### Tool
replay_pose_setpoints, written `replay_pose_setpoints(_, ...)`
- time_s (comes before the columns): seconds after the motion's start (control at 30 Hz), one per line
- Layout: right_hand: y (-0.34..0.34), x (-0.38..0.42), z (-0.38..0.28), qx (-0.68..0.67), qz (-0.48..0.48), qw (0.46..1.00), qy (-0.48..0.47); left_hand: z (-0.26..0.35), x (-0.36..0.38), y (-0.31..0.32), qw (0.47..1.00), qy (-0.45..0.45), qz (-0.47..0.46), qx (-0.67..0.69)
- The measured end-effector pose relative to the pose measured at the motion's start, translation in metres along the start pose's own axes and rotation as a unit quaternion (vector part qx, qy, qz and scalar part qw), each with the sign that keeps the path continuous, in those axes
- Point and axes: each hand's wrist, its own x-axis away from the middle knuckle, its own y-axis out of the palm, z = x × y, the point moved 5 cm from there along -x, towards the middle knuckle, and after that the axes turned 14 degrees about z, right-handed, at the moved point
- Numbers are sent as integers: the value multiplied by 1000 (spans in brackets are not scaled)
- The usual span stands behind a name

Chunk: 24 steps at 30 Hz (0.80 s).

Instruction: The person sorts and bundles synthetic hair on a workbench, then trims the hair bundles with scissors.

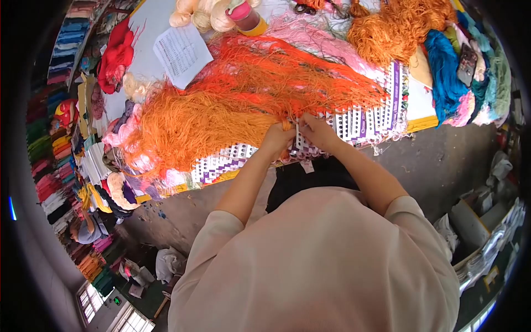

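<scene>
At the table's near edge, my left hand (276, 138) is closed around the end of a bundle of orange thread (204, 124), which fans out to the left over the table. Close beside it, my right hand (318, 133) pinches a narrow white card with punched holes (299, 139). Fingertips of both hands almost meet at the card. Red-orange thread (287, 72) spreads loosely just beyond them. Under the threads and to the right lie rows of similar white and purple punched cards (354, 124), partly covered.
A printed sheet (182, 55) lies at the back left, near cream yarn balls (218, 17) and a pink-and-yellow container (247, 17). Orange skeins (381, 33) and blue skeins (447, 77) sit to the right. Coloured thread stacks (50, 149) line the left side.
</scene>
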Motion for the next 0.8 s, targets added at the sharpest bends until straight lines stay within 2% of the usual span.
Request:
replay_pose_setpoints(0.07, -2, 2, 1, 14, 7, 1000, -6, -3, -4, -13, 998, 17, 19, -51)
replay_pose_setpoints(0.13, -2, 4, 1, 27, 9, 1000, -11, -1, -4, -42, 996, 48, 68, -13)
replay_pose_setpoints(0.17, -3, 3, 1, 40, 8, 999, -14, -7, -10, -52, 996, 33, 84, 14)
replay_pose_setpoints(0.3, 2, -3, 8, 78, 0, 997, -23, 6, 1, -50, 997, 23, 58, 41)
replay_pose_setpoints(0.4, 1, -1, 6, 81, 3, 997, -19, 2, -2, -51, 997, -7, 66, 41)
replay_pose_setpoints(0.53, 3, -3, 12, 81, 11, 996, -25, 7, 4, -41, 996, 6, 90, 0)
replay_pose_setpoints(0.6, 9, -5, 15, 93, 12, 995, -43, 9, 3, -37, 988, 86, 113, -60)
replay_pose_setpoints(0.67, 9, -6, 19, 84, 63, 989, -102, 6, 3, -33, 992, 76, 83, -54)
replay_pose_setpoints(0.7, 4, -4, 16, 89, 50, 992, -79, 10, 13, -26, 998, -17, 64, 9)
replay_pose_setpoints(0.77, 1, -2, 14, 56, 41, 996, -51, 9, 20, -16, 990, -56, -71, 108)
replay_pose_setpoints(0.8, -3, 0, 7, 57, 38, 997, -33, 31, 41, -3, 983, -86, -82, 139)
